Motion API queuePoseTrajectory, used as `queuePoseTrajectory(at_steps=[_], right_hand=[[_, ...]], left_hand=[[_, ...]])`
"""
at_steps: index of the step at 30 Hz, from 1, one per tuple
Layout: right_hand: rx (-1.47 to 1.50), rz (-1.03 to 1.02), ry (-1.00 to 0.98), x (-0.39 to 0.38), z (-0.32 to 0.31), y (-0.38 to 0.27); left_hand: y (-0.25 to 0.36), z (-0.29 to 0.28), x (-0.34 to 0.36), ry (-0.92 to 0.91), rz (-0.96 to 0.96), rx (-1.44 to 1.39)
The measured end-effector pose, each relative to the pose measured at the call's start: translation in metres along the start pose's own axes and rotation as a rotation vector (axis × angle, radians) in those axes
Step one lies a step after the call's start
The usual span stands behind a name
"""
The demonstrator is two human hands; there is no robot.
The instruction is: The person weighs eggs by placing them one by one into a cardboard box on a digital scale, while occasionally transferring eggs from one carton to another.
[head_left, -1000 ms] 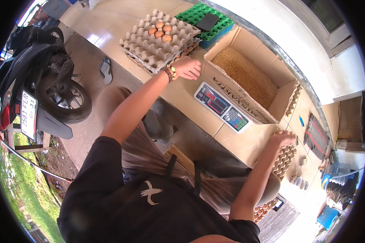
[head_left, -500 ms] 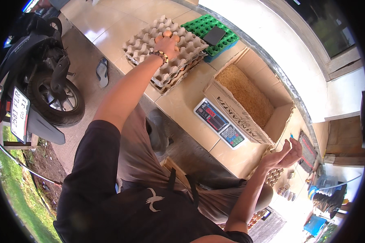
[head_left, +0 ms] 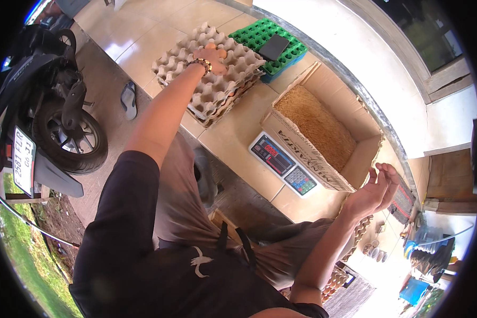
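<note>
My left hand [head_left: 211, 59], with a beaded bracelet at the wrist, is over the top of a stack of grey pulp egg trays [head_left: 196, 100]. Its fingers curl around a brown egg [head_left: 211, 46], which they partly hide. Most visible cups of the top tray hold nothing, and a few brown eggs peek out between the stacked layers. My right hand [head_left: 373, 192] hangs in the air by the near right corner of a cardboard box [head_left: 302, 146]. Its fingers are loosely bent and apart, with nothing seen in them.
Brown husk-like bedding [head_left: 320, 124] fills the box. A digital scale [head_left: 282, 164] stands against it. Behind the trays, a dark phone-like slab [head_left: 274, 47] lies on green plastic egg trays [head_left: 252, 37]. More eggs in trays [head_left: 334, 283] sit by my right leg. A motorbike [head_left: 63, 122] stands left.
My left hand has shifted slightly left over the top tray. My right hand has risen a little, its fingers turning upward. The whole view has moved slightly.
</note>
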State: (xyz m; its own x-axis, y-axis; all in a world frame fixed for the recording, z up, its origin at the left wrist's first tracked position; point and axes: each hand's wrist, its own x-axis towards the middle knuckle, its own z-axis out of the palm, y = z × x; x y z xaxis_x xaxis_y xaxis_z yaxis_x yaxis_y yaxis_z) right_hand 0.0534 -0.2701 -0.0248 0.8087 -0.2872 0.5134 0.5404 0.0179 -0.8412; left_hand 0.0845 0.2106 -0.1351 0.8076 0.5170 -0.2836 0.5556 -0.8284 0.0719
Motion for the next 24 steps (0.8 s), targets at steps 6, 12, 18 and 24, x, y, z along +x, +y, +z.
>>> queuePoseTrajectory(at_steps=[6,12,18,24], right_hand=[[0.050,0.077,0.045,0.004,0.000,0.000],[0.077,0.149,0.103,0.007,-0.008,0.003],[0.160,0.225,0.048,0.001,-0.004,0.009],[0.225,0.365,-0.201,-0.016,0.018,0.025]], left_hand=[[-0.009,0.005,0.007,0.121,-0.065,-0.159],[-0.009,-0.006,0.006,0.052,-0.021,-0.257],[-0.050,-0.008,0.002,-0.049,-0.091,-1.142],[-0.023,-0.053,-0.041,-0.230,0.172,-1.943]])
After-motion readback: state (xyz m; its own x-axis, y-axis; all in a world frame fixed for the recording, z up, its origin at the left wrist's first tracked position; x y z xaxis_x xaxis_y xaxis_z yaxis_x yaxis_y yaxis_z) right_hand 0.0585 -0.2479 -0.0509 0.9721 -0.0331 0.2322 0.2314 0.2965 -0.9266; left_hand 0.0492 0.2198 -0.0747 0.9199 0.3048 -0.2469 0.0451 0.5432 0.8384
